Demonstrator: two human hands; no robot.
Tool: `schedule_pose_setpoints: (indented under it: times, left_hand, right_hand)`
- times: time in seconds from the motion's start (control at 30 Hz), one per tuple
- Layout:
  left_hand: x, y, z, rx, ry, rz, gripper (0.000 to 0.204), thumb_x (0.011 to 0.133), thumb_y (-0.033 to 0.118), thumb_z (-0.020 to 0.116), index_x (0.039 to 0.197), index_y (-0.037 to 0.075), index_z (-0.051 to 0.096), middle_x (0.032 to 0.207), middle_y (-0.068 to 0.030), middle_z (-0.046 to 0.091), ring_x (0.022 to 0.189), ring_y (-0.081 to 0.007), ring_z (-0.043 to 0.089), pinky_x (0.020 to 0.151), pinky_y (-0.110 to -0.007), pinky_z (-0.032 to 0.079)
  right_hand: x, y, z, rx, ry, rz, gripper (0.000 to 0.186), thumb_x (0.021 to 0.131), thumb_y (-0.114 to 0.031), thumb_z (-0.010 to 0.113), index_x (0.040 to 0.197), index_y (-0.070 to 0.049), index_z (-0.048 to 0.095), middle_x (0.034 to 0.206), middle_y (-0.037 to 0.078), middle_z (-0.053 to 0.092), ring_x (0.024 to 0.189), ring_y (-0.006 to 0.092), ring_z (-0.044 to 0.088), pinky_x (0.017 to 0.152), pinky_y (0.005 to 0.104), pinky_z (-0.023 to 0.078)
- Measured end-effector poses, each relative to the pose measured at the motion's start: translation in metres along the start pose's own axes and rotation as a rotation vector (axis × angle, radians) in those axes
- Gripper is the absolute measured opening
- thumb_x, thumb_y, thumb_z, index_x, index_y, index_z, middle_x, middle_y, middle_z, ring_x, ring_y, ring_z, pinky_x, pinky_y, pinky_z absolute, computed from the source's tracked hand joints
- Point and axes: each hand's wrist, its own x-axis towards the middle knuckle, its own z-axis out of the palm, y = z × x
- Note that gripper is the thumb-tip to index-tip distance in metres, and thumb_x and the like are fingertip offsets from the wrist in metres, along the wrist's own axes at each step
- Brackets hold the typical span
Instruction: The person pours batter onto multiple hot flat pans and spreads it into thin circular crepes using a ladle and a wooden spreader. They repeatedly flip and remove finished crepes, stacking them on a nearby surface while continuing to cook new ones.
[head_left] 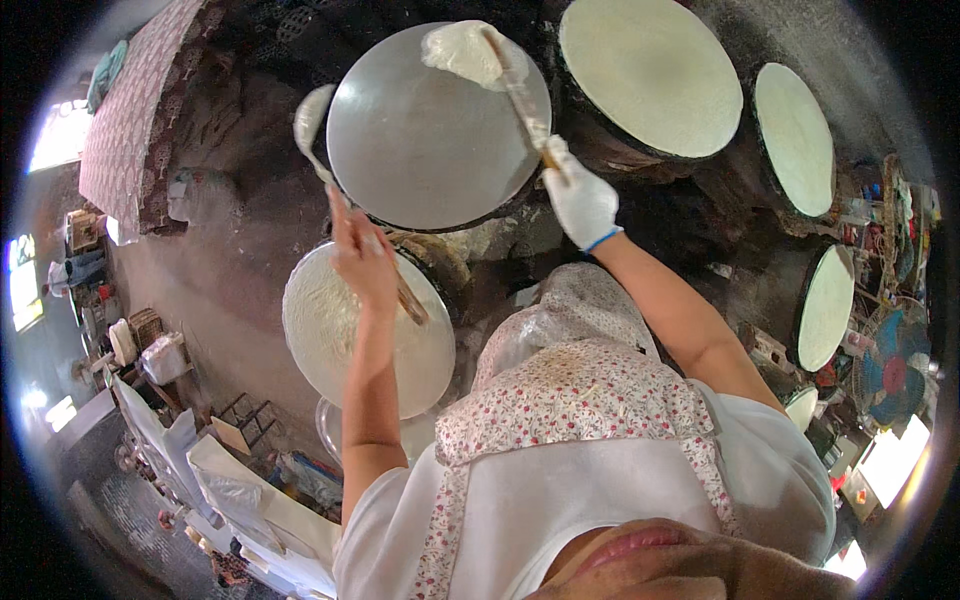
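Observation:
My left hand (pixel 362 255), bare, is closed around the wooden handle of a ladle (pixel 312 115). The ladle's batter-coated bowl hangs just off the left rim of a round grey griddle (pixel 425 155). In a white glove, my right hand (pixel 580 198) grips the handle of a wooden spreader (pixel 524 100) from the griddle's right side. A thick patch of white batter (pixel 458 52) lies at the griddle's far edge, with the spreader's far end in it. Below my left forearm stands a wide round container of pale batter (pixel 325 325).
To the right, several round griddles carry thin pale sheets: a large one (pixel 655 75), a narrower-looking one (pixel 795 140) and another (pixel 827 308) farther round. A blue fan (pixel 890 365) stands at the far right. White cloth-like sheets (pixel 240 490) lie at lower left.

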Motion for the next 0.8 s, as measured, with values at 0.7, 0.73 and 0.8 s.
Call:
schedule_pose_setpoints:
  times: [0.7, 0.73, 0.8]
  left_hand:
    - [-0.106, 0.032, -0.050, -0.079, -0.093, 0.092, 0.058, 0.106, -0.001, 0.045, 0.163, 0.001, 0.037, 0.062, 0.0018, 0.049, 0.046, -0.0055, 0.044, 0.043, -0.024, 0.036]
    - [-0.108, 0.030, -0.048, -0.070, -0.084, 0.115, 0.058, 0.106, 0.000, 0.045, 0.163, 0.001, 0.037, 0.061, 0.0014, 0.049, 0.046, -0.0056, 0.044, 0.043, -0.024, 0.036]
    - [-0.109, 0.035, -0.043, -0.110, -0.087, 0.026, 0.058, 0.106, 0.001, 0.046, 0.163, 0.001, 0.036, 0.061, 0.0011, 0.050, 0.045, -0.0058, 0.044, 0.043, -0.024, 0.036]
  right_hand:
    - [0.045, -0.016, 0.012, 0.051, -0.177, 0.040, 0.049, 0.102, -0.035, 0.055, 0.148, -0.020, 0.058, 0.112, 0.016, 0.076, 0.090, 0.0340, 0.075, 0.077, 0.0451, 0.059]
    - [0.039, -0.067, 0.000, -0.131, -0.223, -0.003, 0.049, 0.102, -0.036, 0.055, 0.148, -0.020, 0.058, 0.109, 0.016, 0.076, 0.089, 0.0351, 0.075, 0.076, 0.0463, 0.059]
    - [0.056, -0.079, 0.026, -0.176, -0.272, 0.032, 0.041, 0.101, -0.039, 0.051, 0.137, -0.025, 0.067, 0.100, 0.016, 0.076, 0.085, 0.0393, 0.074, 0.076, 0.0504, 0.058]
